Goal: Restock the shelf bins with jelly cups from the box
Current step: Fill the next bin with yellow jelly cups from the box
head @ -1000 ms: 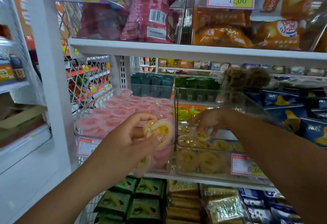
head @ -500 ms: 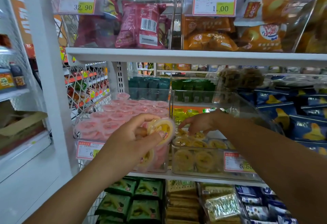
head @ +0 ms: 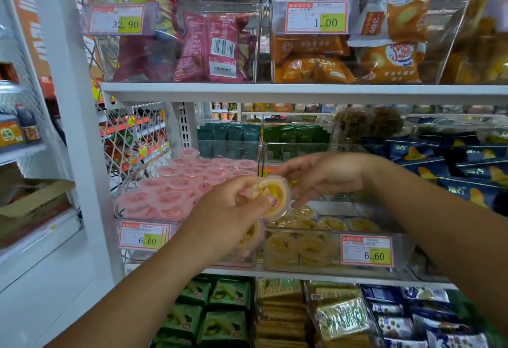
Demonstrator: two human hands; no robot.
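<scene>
Before clear plastic shelf bins (head: 324, 269), left hand (head: 231, 210) grips round yellow jelly cups (head: 275, 193); right hand (head: 330, 177) touches one rim, fingers (head: 301, 199) loose.

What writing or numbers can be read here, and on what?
"32.90": top-left price tag
"1.00": top-right price tag
"6.60": pink bin's tag
"6.60": yellow bin's tag
"20g": orange chip bag
Too blurred: the tags' small print, barcode digits on the pink bag, the label on the cup, Chinese characters on the bags.
</scene>
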